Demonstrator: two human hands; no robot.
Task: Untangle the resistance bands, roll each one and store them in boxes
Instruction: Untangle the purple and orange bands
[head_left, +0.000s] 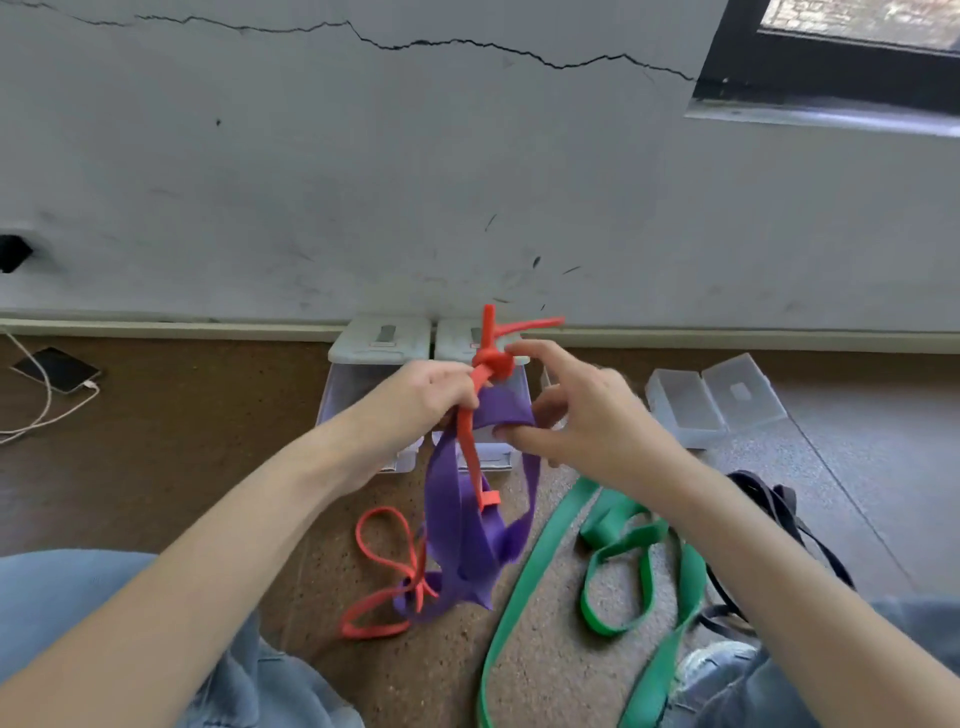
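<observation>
my left hand (434, 387) grips the red band (475, 415) below its knot; right hand (576, 410) pinches the purple band (457, 519), both lifted off the floor (156, 415) before the clear boxes (691, 400).

Person: 2 bare forearms, no sleeves visible. Legs clad in light blue denim jeans (78, 587), frayed at the right knee.

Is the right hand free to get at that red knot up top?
Probably yes: the right hand pinches the purple band with its thumb, but its raised fingers sit beside the red knot, nothing between them.
</observation>
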